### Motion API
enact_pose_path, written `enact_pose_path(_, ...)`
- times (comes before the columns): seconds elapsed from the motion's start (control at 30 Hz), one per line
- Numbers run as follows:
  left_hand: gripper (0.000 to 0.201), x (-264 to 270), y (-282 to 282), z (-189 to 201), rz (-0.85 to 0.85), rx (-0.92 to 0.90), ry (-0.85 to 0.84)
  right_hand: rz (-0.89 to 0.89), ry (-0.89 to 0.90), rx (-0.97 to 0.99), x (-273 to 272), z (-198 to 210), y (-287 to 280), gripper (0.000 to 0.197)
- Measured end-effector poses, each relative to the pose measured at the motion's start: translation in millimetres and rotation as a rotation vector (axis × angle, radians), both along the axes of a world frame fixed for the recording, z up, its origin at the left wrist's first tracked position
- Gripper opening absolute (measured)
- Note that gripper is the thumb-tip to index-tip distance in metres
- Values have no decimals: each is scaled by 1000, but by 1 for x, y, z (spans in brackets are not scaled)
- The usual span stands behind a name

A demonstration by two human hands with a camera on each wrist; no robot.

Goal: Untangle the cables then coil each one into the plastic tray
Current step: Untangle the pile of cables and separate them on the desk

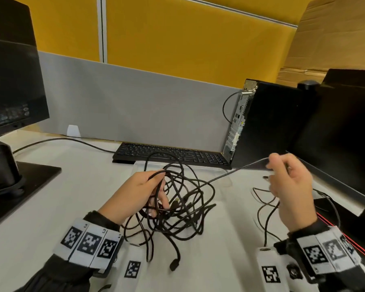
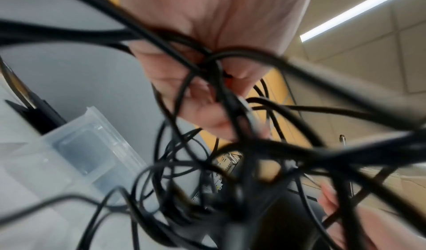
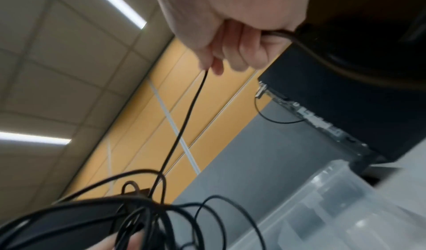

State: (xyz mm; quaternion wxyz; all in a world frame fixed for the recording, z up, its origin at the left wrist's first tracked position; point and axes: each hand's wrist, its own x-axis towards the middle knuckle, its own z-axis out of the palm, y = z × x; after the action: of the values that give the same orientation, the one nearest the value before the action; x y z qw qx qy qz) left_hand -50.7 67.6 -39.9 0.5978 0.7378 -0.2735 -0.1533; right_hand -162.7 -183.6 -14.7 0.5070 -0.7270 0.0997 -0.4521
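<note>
I am holding the tangle of black cables [image 1: 177,199] up off the white desk [image 1: 72,207] with my left hand [image 1: 141,190], its fingers curled round several strands at once, while my right hand [image 1: 291,184] is pinching one single strand [image 1: 236,170] and drawing it taut out to the right. The clear plastic tray [image 1: 223,175] is sitting just behind the knot, in front of the keyboard [image 1: 171,153], with no cable coiled in it as far as I can see. The risk I am watching: because my left fist is clamping many loops together, pulling harder could cinch the knot rather than free the strand. The dangling plug end [image 1: 174,264] could also snag a loop, or sweep the light tray aside.
</note>
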Motion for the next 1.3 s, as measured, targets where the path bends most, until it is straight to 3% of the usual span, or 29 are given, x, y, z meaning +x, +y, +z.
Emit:
enact_pose_path(0.23,35,4,-1,-5,-3,9,15,-266,-132,337,-10,-4,-33,24)
enact_pose_path(0.3,36,5,-2,-8,20,9,6,-229,-7,277,-6,-5,-45,21)
enact_pose_path(0.37,35,5,-4,-9,40,4,1,-198,289,24,-2,-5,-49,14)
enact_pose_path(0.4,34,4,-5,-9,46,-1,-4,-206,445,-157,0,-8,-48,22)
enact_pose_path(0.47,32,2,-7,-10,53,-14,-18,-217,667,-567,4,-14,-39,57)
enact_pose_path(0.57,28,-1,-10,-11,39,-34,-50,-145,768,-990,9,-16,3,84)
enact_pose_path(0.67,28,-4,-10,-8,22,-59,-89,82,728,-1143,22,-15,37,65)
enact_pose_path(0.77,32,-2,-8,-8,30,-78,-116,279,707,-1073,33,-5,44,18)
enact_pose_path(0.9,26,3,-5,-9,10,-40,-91,405,710,-828,34,16,28,27)
enact_pose_path(1.07,29,3,-4,-9,-34,8,-85,321,676,-541,33,20,-2,19)
enact_pose_path(1.23,26,13,6,-10,75,29,-209,91,543,-28,28,27,-45,30)
enact_pose_path(1.3,23,19,8,-12,176,-26,-205,26,673,-205,18,32,-62,35)
